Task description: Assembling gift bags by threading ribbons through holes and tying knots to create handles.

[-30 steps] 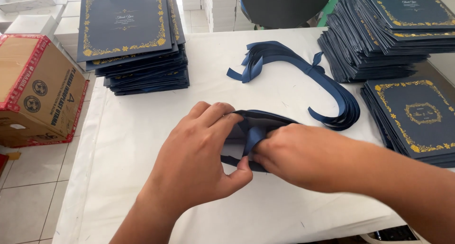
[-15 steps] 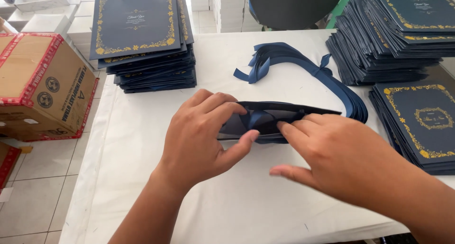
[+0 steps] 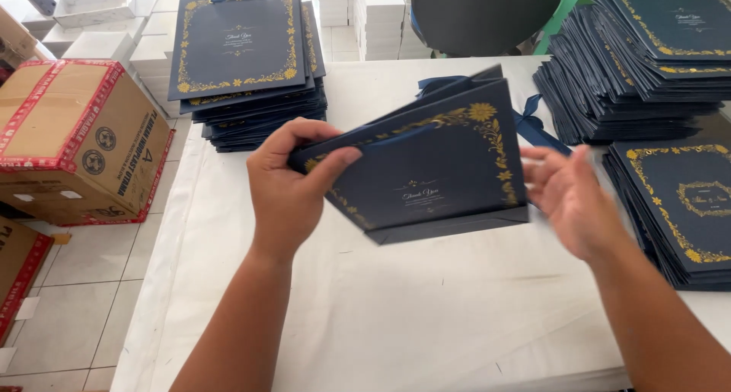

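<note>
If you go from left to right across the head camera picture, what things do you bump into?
Cardboard box → left stack of dark blue bags → left hand → held blue bag → right hand → right stacks of bags.

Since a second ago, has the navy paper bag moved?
Yes. The navy paper bag was flat on the white table under both hands; now the left hand holds it lifted and tilted, nearer the black chair back.

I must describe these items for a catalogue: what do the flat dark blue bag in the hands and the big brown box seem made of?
Flat dark blue bag: probably matte card paper, crisp folds, shiny gold print. Big brown box: corrugated cardboard, red tape.
</note>
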